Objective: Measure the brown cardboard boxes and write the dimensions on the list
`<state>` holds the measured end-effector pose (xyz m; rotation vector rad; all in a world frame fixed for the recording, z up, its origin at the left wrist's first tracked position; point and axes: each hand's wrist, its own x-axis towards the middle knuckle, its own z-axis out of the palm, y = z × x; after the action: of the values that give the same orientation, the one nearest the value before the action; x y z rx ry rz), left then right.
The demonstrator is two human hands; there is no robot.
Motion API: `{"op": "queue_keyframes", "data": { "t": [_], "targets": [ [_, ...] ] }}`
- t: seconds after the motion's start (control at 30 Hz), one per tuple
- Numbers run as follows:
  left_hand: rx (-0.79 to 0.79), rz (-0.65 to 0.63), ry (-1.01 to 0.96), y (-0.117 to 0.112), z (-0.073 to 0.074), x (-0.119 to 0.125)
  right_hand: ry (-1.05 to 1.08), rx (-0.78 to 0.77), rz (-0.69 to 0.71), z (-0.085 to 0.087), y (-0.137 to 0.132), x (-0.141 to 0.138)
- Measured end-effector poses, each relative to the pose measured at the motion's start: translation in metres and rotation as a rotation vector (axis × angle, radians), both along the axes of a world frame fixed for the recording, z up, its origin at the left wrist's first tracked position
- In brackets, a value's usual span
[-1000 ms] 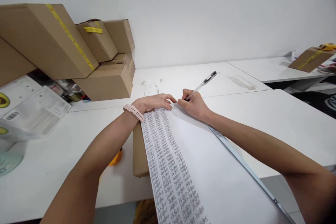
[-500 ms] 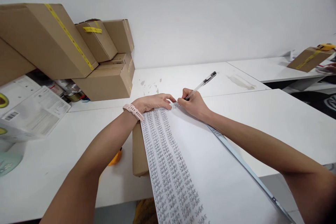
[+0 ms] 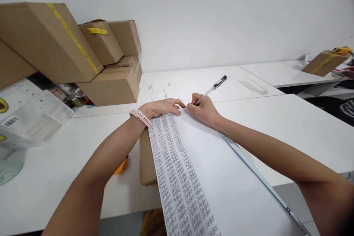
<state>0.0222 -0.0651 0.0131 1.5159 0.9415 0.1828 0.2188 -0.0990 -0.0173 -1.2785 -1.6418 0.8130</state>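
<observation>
A large white sheet of paper (image 3: 221,177), with columns of small handwritten characters down its left side, slants toward me over a cardboard box (image 3: 147,162). My right hand (image 3: 205,110) grips a pen (image 3: 214,87) with a clear barrel and dark end, near the sheet's top edge. The pen's tip is hidden by my fingers. Across the top left of the sheet rests my left hand (image 3: 164,107), fingers stretched out and thumb apart, holding nothing. A pale pink band (image 3: 140,117) circles that wrist.
Taped cardboard boxes (image 3: 110,84) are stacked at the back left, beside a white printed carton (image 3: 33,114). Behind my left forearm an orange object (image 3: 121,166) is partly hidden. Far right, a small box (image 3: 323,62) stands near another person's hand (image 3: 350,70). A white table (image 3: 124,195) spans the view.
Both hands keep almost the same place at the sheet's top edge. The pen's upper end has shifted very slightly left.
</observation>
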Motion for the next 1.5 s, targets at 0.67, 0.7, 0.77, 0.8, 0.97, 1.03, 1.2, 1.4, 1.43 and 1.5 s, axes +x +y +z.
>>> {"op": "queue_keyframes", "data": {
  "t": [0.67,0.7,0.77,0.8,0.97,1.03,1.2,1.4,1.43,1.5],
  "targets": [
    [0.027,0.006,0.031,-0.003,0.002,0.0,0.005,0.001,0.011,0.0,-0.001,0.002],
    [0.031,0.005,0.03,-0.003,0.002,0.0,0.011,-0.005,0.011,0.0,-0.002,0.002],
    [0.039,0.005,0.03,-0.002,0.002,0.0,0.019,-0.015,0.014,-0.001,-0.002,0.001],
    [0.04,0.005,0.029,-0.002,0.002,0.0,0.018,-0.016,0.017,0.0,-0.002,0.0],
    [0.004,0.012,0.006,0.001,-0.002,-0.001,0.126,0.142,-0.098,0.01,-0.002,0.002],
    [-0.018,0.013,-0.001,0.001,-0.001,-0.001,0.239,0.274,-0.241,0.012,-0.004,0.018],
    [-0.017,-0.012,-0.02,0.0,0.002,-0.003,-0.022,0.148,-0.466,-0.034,-0.028,0.103],
    [0.007,-0.008,-0.024,0.006,-0.007,-0.005,-0.971,0.02,-0.262,-0.118,-0.057,0.162],
    [0.018,-0.002,-0.017,0.006,-0.009,-0.004,-1.023,0.042,-0.214,-0.122,-0.057,0.162],
    [0.095,0.026,0.031,0.004,-0.01,0.0,-1.062,0.052,-0.163,-0.122,-0.057,0.157]
  ]
}}
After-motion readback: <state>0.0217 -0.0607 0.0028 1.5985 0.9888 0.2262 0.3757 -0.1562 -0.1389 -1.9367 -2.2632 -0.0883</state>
